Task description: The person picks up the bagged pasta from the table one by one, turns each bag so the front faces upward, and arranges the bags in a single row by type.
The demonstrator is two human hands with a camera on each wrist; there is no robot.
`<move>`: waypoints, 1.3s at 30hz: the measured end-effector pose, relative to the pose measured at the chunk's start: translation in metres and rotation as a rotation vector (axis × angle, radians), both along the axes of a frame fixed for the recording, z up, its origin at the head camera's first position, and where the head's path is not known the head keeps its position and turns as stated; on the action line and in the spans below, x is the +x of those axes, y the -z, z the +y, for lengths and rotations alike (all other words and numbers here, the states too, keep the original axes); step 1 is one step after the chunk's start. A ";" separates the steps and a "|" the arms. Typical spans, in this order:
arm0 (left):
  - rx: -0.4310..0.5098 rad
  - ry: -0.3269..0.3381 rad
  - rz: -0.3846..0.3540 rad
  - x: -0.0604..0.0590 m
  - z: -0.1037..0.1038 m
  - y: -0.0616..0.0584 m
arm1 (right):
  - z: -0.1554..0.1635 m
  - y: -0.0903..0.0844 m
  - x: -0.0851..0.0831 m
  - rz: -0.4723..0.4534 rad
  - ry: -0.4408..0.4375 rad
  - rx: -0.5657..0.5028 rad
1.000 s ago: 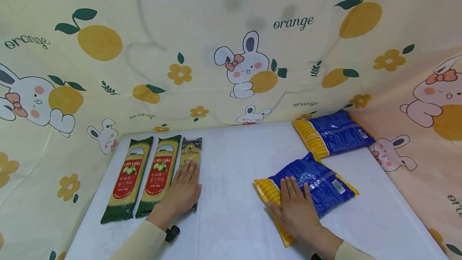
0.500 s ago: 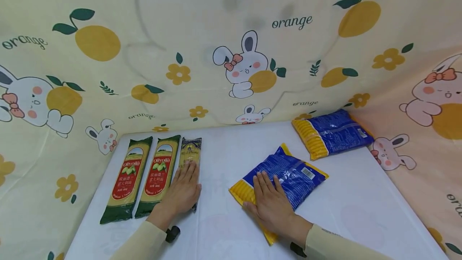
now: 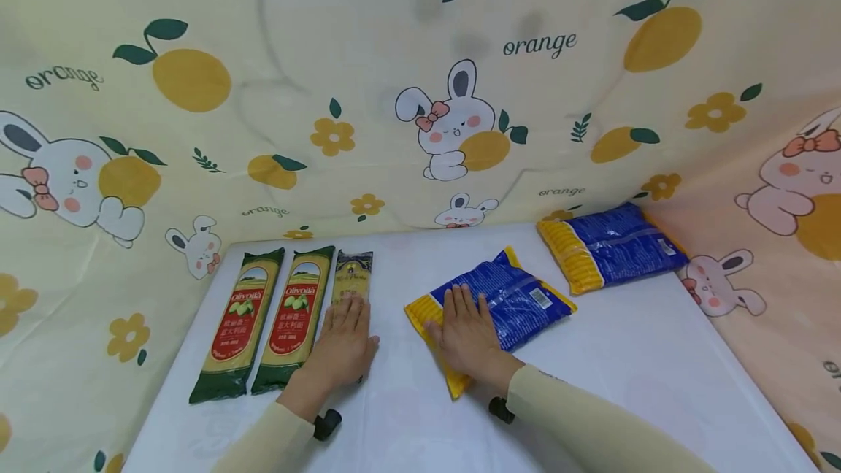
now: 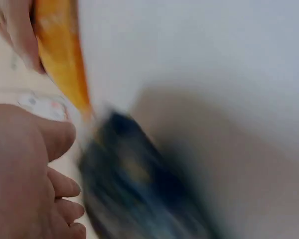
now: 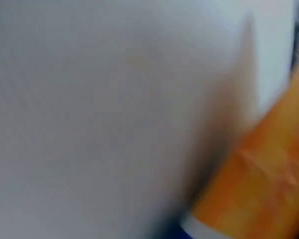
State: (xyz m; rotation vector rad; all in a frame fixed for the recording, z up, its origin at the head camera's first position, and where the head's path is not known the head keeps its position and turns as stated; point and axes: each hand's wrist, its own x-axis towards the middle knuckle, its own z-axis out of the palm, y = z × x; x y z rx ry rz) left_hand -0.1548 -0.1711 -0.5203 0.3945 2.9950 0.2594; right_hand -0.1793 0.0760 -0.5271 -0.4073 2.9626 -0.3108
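My left hand [image 3: 342,345] lies flat with straight fingers over the lower part of a slim gold pasta packet [image 3: 352,272] with a dark top, hiding most of it. My right hand [image 3: 468,334] rests palm down, fingers straight, on the yellow-banded left side of a blue and yellow bag [image 3: 525,305], which lies tilted on the table. In the left wrist view, the dark end of a packet [image 4: 134,174] is blurred beside my left thumb, and the bag's yellow edge [image 4: 65,50] shows above. The right wrist view has that yellow band [image 5: 259,189] close up and blurred.
Two green, gold and red spaghetti packets [image 3: 238,327] stand side by side left of the gold one. Another blue and yellow bag [image 3: 617,247] lies at the back right corner. A patterned cloth [image 3: 368,35] hangs behind the white table [image 3: 420,429].
My right hand has slid the blue and yellow bag leftward, and lately slightly away from me, closer to the gold packet. My left hand has stayed on its packet.
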 end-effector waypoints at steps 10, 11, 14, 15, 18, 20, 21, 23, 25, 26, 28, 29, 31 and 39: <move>-0.025 0.189 0.064 0.022 0.090 -0.016 | 0.052 -0.022 -0.045 0.048 -0.091 0.015; -0.018 0.208 0.067 0.025 0.100 -0.015 | 0.060 -0.021 -0.051 0.055 -0.104 0.028; -0.022 0.261 0.099 0.032 0.127 -0.012 | 0.080 -0.018 -0.067 0.049 -0.143 0.039; -0.022 0.273 0.102 0.035 0.135 -0.010 | 0.085 -0.018 -0.070 0.047 -0.155 0.038; -0.036 0.308 0.102 0.041 0.153 -0.004 | 0.097 -0.014 -0.078 0.028 -0.178 0.028; -0.057 0.321 0.081 0.043 0.159 -0.002 | 0.104 -0.012 -0.082 0.009 -0.182 0.022; -0.069 0.327 0.075 0.044 0.161 0.000 | 0.106 -0.011 -0.084 0.001 -0.182 0.018; -0.095 0.333 0.064 0.046 0.162 0.003 | 0.110 -0.010 -0.086 -0.014 -0.180 0.012; -0.121 0.337 0.061 0.046 0.162 0.006 | 0.113 -0.010 -0.087 -0.024 -0.183 0.015; -0.131 0.338 0.061 0.046 0.161 0.007 | 0.114 -0.010 -0.087 -0.032 -0.182 0.012; -0.139 0.340 0.066 0.045 0.159 0.009 | 0.116 -0.010 -0.086 -0.048 -0.179 0.005; -0.137 0.340 0.066 0.045 0.157 0.009 | 0.117 -0.010 -0.086 -0.056 -0.175 0.007; -0.138 0.338 0.072 0.044 0.154 0.009 | 0.120 -0.009 -0.084 -0.068 -0.160 0.013; -0.162 0.286 0.047 0.034 0.128 0.007 | 0.148 -0.005 -0.064 -0.076 -0.103 0.045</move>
